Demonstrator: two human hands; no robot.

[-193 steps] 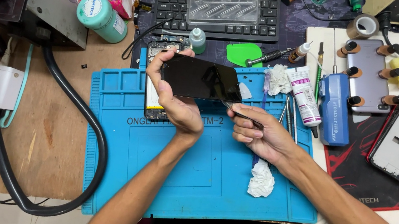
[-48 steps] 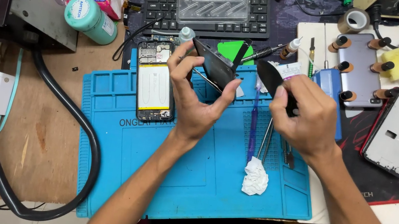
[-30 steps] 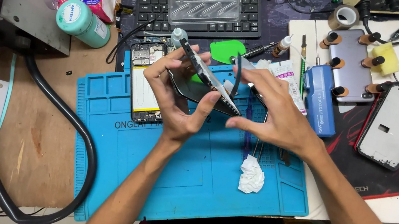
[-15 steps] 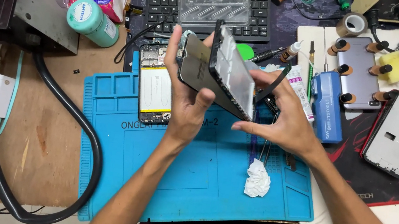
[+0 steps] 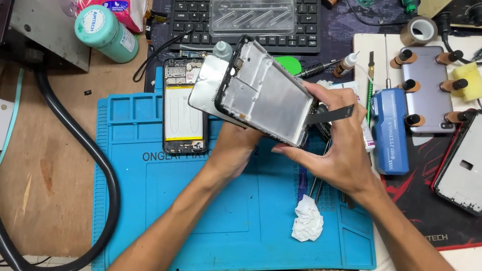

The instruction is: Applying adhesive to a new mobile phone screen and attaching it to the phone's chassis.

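**A:** Silver metal on the inside, black rim — that's the phone mid-frame (image 5: pixel 266 97), held up over the top edge of the blue silicone repair mat (image 5: pixel 228 217), tilted, inner face toward the cam. Behind it a separated display panel (image 5: pixel 204 88) sticks out to the left.

**B:** Who's gripping what?

**A:** Left hand (image 5: pixel 232 147) comes up from below & supports the lower edge; its fingers are hidden behind the parts, so can't tell which piece they clamp. Right hand (image 5: pixel 339 148) is closed on the frame's right end, thumb underneath, and pinches a thin dark pry tool (image 5: pixel 329 114) against that corner.

**B:** Tips for splitting it clean?

**A:** IMO keep the tool shallow in the seam, slide along instead of levering hard, and hold the panel flat w/ the left hand so it doesn't flex.

**B:** Around it?

**A:** Opened phone w/ battery showing (image 5: pixel 184 107) lies on the mat just left of the hands, crumpled white tissue (image 5: pixel 308 219) below them, blue tool case (image 5: pixel 389 130) to the right, black keyboard (image 5: pixel 242 3) behind.
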